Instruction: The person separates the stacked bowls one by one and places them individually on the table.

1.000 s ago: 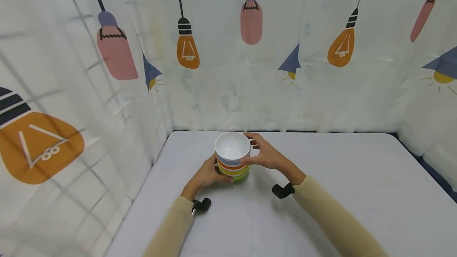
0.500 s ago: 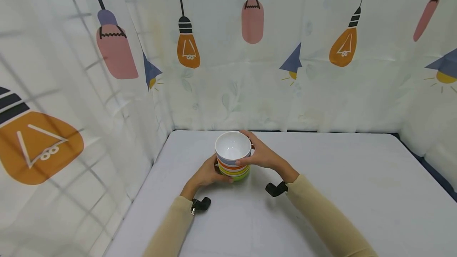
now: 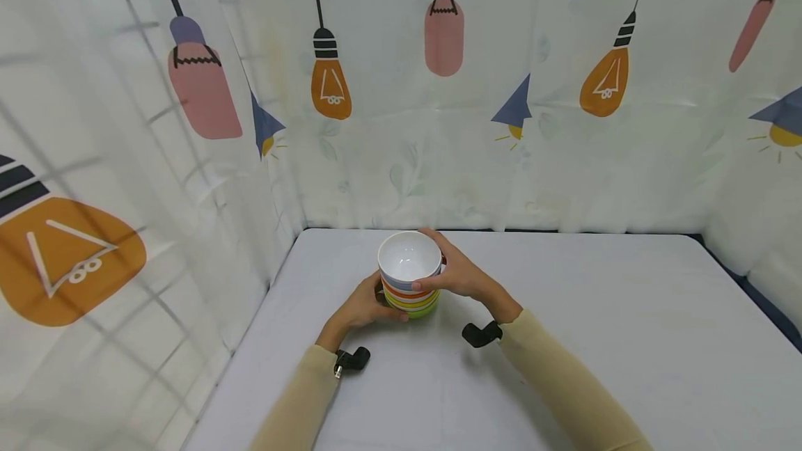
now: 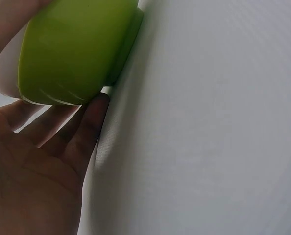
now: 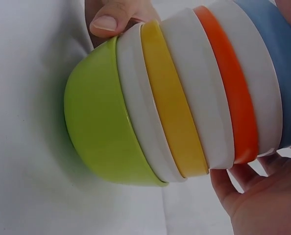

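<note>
Several cups stand nested in one stack on the table. From the bottom up, the right wrist view shows a green cup [image 5: 94, 117], a yellow cup [image 5: 172, 100], an orange cup [image 5: 229, 88] and a blue cup [image 5: 278, 63], with white bands between. The blue cup's white inside [image 3: 409, 256] faces up in the head view. My left hand [image 3: 363, 303] grips the stack low on its left side, its thumb near the green cup's rim. My right hand [image 3: 464, 271] holds the top from the right, thumb in front on the blue cup, other fingers mostly hidden behind.
The stack is near the back left part of the white table [image 3: 595, 326]. A pale curtain [image 3: 388, 159] printed with lamps hangs right behind the table's back edge, and another stretch runs along the left side. Black wrist cameras [image 3: 481, 334] sit on both wrists.
My right hand has moved left and closer round the top cup, covering the handle that showed before. The left hand and the stack have stayed in place.
</note>
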Available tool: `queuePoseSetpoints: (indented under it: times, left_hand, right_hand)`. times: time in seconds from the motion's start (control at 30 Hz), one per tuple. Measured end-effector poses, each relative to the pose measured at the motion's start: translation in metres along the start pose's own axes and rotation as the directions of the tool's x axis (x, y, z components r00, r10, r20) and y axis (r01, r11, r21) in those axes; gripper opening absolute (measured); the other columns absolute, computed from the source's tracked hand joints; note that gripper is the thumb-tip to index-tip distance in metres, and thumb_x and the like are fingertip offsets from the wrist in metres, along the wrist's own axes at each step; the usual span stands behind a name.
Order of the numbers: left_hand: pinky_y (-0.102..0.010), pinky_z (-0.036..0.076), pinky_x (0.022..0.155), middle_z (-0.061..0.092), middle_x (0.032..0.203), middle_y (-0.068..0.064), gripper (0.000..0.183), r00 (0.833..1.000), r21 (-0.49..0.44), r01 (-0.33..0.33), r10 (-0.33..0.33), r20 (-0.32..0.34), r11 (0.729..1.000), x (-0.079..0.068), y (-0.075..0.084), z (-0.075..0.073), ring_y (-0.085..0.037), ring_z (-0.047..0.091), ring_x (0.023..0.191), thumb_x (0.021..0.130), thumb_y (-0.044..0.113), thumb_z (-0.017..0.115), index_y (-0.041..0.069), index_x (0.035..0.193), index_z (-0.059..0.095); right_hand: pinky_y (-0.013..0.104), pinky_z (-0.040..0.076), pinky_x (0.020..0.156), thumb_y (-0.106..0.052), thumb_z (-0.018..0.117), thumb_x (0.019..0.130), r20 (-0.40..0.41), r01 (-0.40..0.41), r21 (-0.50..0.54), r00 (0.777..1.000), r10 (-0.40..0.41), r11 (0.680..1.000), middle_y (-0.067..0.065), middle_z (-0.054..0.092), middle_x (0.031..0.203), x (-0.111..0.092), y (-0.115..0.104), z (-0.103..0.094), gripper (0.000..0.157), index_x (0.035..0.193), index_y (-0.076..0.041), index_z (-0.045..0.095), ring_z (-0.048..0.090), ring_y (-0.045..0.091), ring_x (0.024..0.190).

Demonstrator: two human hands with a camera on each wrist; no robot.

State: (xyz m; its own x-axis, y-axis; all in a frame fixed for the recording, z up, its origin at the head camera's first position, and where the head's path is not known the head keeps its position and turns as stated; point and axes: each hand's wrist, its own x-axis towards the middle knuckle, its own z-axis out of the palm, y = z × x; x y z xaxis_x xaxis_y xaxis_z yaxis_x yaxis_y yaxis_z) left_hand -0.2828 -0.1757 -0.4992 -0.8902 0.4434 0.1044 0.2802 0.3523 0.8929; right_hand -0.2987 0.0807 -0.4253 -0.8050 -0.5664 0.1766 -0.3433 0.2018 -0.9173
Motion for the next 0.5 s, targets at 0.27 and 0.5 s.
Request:
queuePoseSetpoints:
  times: [0.27,0.5]
  left_hand:
    - [-0.044,0.047,0.108,0.064,0.135,0.000,0.090,1.000,-0.009,0.001,-0.001,0.008,1.000,-0.0009,-0.0003,0.0010,-0.022,0.060,0.124,0.072,0.020,0.095,0.025,0.148,0.047]
    - [-0.044,0.047,0.108,0.064,0.134,0.000,0.090,1.000,0.001,0.005,-0.005,0.000,1.000,-0.0006,-0.0002,0.0017,-0.021,0.060,0.125,0.072,0.021,0.095,0.025,0.147,0.047]
  right_hand:
    - [0.056,0.044,0.109,-0.031,0.090,0.079,-0.014,0.000,0.003,1.000,0.000,1.000,0.002,0.047,0.149,-0.0018,0.0025,0.0015,0.101,0.160,-0.025,0.029,0.050,0.029,0.134]
    - [0.059,0.042,0.110,-0.032,0.089,0.079,-0.037,0.008,-0.017,0.999,-0.009,1.000,0.006,0.045,0.151,-0.0020,0.0020,0.0028,0.100,0.159,-0.023,0.030,0.049,0.030,0.135]
